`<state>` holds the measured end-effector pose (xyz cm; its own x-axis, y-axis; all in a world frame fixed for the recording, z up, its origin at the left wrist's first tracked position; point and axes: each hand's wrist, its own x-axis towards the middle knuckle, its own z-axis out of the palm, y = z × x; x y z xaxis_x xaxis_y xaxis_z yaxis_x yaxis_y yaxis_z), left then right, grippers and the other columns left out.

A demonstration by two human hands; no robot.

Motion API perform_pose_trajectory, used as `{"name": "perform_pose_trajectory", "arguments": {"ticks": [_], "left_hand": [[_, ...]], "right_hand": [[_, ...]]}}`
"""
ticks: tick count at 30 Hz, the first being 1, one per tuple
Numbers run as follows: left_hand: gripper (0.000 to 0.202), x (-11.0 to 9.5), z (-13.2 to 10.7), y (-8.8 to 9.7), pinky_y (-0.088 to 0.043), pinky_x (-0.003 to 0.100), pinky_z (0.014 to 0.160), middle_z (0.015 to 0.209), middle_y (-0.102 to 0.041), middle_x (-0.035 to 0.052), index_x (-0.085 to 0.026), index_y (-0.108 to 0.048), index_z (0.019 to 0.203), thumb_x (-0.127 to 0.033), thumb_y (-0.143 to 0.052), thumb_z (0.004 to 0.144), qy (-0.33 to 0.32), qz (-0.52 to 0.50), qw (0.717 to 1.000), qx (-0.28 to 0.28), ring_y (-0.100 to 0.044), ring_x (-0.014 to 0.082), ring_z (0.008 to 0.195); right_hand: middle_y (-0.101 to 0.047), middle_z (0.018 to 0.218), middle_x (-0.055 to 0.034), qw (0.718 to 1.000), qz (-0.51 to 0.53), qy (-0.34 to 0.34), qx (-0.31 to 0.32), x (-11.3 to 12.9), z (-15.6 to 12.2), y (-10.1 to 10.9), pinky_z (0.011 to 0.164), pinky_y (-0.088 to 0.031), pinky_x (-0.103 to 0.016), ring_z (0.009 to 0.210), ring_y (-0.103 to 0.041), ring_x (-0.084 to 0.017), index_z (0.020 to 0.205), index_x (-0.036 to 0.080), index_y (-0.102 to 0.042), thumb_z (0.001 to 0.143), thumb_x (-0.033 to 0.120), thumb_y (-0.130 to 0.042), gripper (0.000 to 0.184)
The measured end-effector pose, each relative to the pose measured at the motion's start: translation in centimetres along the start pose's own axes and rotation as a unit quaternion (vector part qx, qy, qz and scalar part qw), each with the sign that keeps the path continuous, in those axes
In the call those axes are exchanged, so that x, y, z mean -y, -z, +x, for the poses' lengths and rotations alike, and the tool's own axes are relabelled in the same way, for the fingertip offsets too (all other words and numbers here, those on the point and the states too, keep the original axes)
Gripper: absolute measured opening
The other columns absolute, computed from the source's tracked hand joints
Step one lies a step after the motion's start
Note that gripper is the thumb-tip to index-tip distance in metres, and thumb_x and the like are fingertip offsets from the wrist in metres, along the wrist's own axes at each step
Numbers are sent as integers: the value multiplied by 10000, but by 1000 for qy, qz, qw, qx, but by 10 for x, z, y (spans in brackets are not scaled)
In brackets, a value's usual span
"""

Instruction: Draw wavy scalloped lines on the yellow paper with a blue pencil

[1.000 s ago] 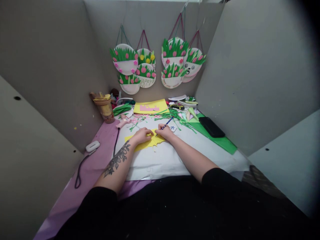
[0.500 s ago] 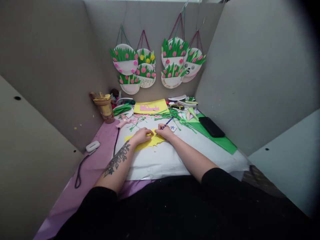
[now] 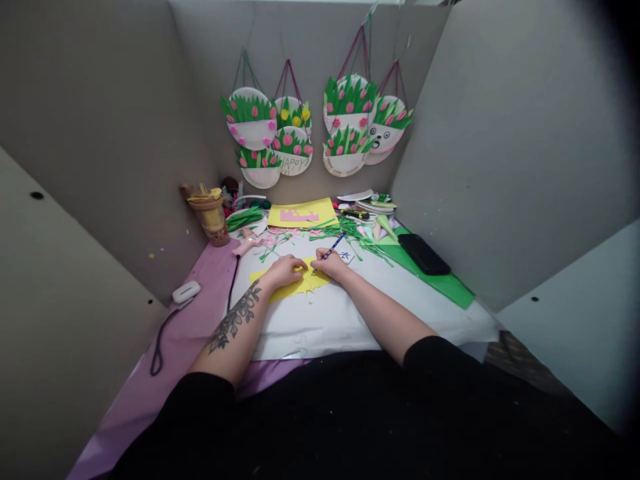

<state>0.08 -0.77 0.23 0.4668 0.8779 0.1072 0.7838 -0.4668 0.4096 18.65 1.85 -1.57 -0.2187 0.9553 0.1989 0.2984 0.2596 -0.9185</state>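
Observation:
A blue patterned pencil (image 3: pixel 333 246) is pinched in my right hand (image 3: pixel 329 264), its point down on a piece of yellow paper (image 3: pixel 290 291). The paper lies on the white sheet in front of me, and its near right edge is cut into uneven notches. My left hand (image 3: pixel 286 270) presses on the same paper, left of the pencil, with its fingers curled and the fingertips close to the pencil point. Part of the paper is hidden under both hands, and any mark on it is too small to make out.
Behind my hands lie green paper strips (image 3: pixel 345 229), a pink glue gun (image 3: pixel 246 244) and a yellow sheet (image 3: pixel 303 206). A black phone (image 3: pixel 424 254) rests at right, a cup (image 3: pixel 214 220) and white case (image 3: pixel 186 292) at left. Several decorated paper plates (image 3: pixel 347 165) hang behind.
The top of the pencil has tilted slightly to the left and its point has shifted a little to the right on the paper. My left hand stays in place.

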Motion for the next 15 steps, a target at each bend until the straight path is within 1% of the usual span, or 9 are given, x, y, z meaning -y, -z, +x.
{"name": "perform_pose_trajectory", "arguments": {"ticks": [7,15], "left_hand": [[357,1,0,-1,-429,313,928,989,-604,56,-245,-682,1052,-228,-536,727,-1,2,1000,2,-568,211,965],[360,0,0,0,-429,315,930,987,-597,57,-243,-684,1052,-221,-535,724,3,-3,1000,3,-578,210,954]], "right_hand": [[-332,472,74,1000,2,1,0,2,0,1,470,-228,-218,505,-310,-84,515,199,-359,537,252,-565,213],[-311,472,76,1000,10,5,4,2,-1,2,469,-224,-219,501,-292,-80,506,198,-347,528,213,-546,201]]}}
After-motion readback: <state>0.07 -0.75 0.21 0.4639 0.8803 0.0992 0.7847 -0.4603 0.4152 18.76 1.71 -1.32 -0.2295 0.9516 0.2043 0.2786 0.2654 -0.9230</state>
